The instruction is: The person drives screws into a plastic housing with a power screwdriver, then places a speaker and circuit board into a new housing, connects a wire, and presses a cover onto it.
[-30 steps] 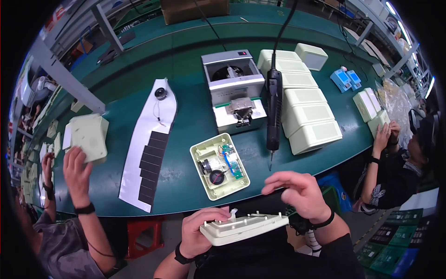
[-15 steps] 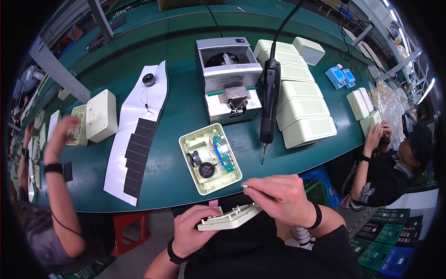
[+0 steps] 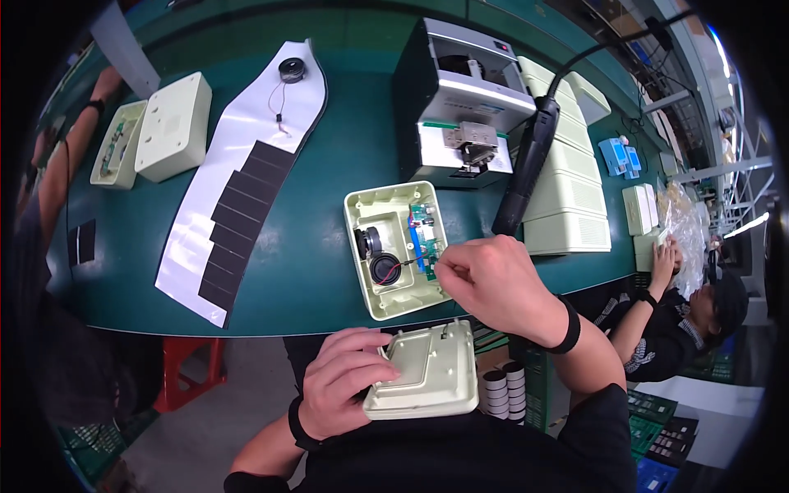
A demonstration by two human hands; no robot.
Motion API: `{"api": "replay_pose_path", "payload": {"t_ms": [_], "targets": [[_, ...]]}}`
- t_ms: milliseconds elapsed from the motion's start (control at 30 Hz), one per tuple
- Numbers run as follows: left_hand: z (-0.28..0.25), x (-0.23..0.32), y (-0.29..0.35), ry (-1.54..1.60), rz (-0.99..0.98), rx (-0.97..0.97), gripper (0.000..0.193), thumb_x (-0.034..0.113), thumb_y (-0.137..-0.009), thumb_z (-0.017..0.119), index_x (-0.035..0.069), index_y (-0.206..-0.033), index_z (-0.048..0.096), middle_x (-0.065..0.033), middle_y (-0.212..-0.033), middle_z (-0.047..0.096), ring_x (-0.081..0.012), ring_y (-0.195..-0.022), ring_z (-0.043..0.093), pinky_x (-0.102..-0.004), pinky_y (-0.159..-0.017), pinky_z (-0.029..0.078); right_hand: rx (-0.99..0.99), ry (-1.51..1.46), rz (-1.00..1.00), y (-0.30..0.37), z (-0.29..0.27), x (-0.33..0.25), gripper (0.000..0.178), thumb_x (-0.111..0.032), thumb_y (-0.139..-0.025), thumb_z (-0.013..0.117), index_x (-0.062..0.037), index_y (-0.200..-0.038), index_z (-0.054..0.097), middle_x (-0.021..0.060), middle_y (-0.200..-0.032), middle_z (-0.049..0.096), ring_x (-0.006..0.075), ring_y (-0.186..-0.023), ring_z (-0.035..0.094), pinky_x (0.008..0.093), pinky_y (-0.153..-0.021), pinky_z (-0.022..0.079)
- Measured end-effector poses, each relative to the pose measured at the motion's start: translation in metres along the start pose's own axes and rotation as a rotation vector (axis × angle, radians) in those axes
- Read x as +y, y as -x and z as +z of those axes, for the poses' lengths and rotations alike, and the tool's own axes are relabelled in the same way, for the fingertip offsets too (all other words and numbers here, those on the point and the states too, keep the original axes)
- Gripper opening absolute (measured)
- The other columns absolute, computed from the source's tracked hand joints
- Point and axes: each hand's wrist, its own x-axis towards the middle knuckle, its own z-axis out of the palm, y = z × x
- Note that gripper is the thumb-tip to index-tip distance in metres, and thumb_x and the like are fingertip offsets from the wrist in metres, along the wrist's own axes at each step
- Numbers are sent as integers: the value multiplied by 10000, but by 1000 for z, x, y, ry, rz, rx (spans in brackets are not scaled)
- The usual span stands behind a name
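My left hand (image 3: 349, 382) grips a pale green plastic cover (image 3: 436, 370) by its left side, its ribbed inner face turned up, just off the table's front edge. My right hand (image 3: 501, 283) is closed in a pinch over the lower right corner of an open pale green housing (image 3: 355, 271); whatever it holds is hidden by the fingers. Inside that housing lie a round black speaker (image 3: 385, 269), another black round part (image 3: 367, 241) and a green circuit board (image 3: 425, 218) with a blue strip and thin wires. A black electric screwdriver (image 3: 530, 164) hangs just beyond my right hand.
Behind the housing stands a grey machine (image 3: 464, 107). Stacked pale green covers (image 3: 567, 189) line the right. A white sheet (image 3: 185, 263) with black pads (image 3: 246, 214) and a speaker (image 3: 292, 70) lies left. Co-workers sit at both sides; a red stool (image 3: 189, 370) stands below.
The cover has tipped so its inner face shows. My right hand, which pinched a small white piece, has moved up to the housing's corner. The view has shifted; the left co-worker's arm reaches farther away.
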Motion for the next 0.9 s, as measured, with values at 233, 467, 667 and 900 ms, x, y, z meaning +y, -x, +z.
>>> {"api": "replay_pose_path", "payload": {"t_ms": [233, 467, 667, 900], "targets": [[3, -8, 5, 134, -4, 3, 341, 79, -741, 884, 62, -1037, 716, -62, -989, 718, -327, -1049, 758, -408, -849, 639, -53, 160, 19, -15, 6, -3, 132, -56, -853, 696, 4, -735, 684, 143, -604, 610, 359, -576, 636, 425, -551, 488], [4, -15, 1, 211, 6, -2, 363, -1, -712, 836, 59, -1050, 719, -67, -1020, 703, -310, -1059, 755, -355, -765, 638, -146, 127, 48, -26, 0, -7, 152, -61, -847, 689, 9, -715, 659, 150, -595, 597, 360, -565, 626, 427, -541, 480], [5, -19, -5, 256, 37, -24, 355, 21, -711, 866, 45, -1038, 730, -75, -987, 699, -340, -1015, 767, -349, -729, 632, -225, 188, 53, -37, -5, -12, 139, -53, -825, 683, 0, -702, 647, 152, -596, 599, 362, -567, 625, 428, -542, 480], [7, -20, -5, 289, 17, -3, 355, 1, -697, 864, 43, -1023, 729, -75, -982, 698, -340, -1022, 766, -354, -727, 634, -347, 348, -9, -46, -7, -12, 223, -141, -860, 669, -42, -660, 660, 138, -592, 629, 363, -589, 663, 469, -585, 545]]}}
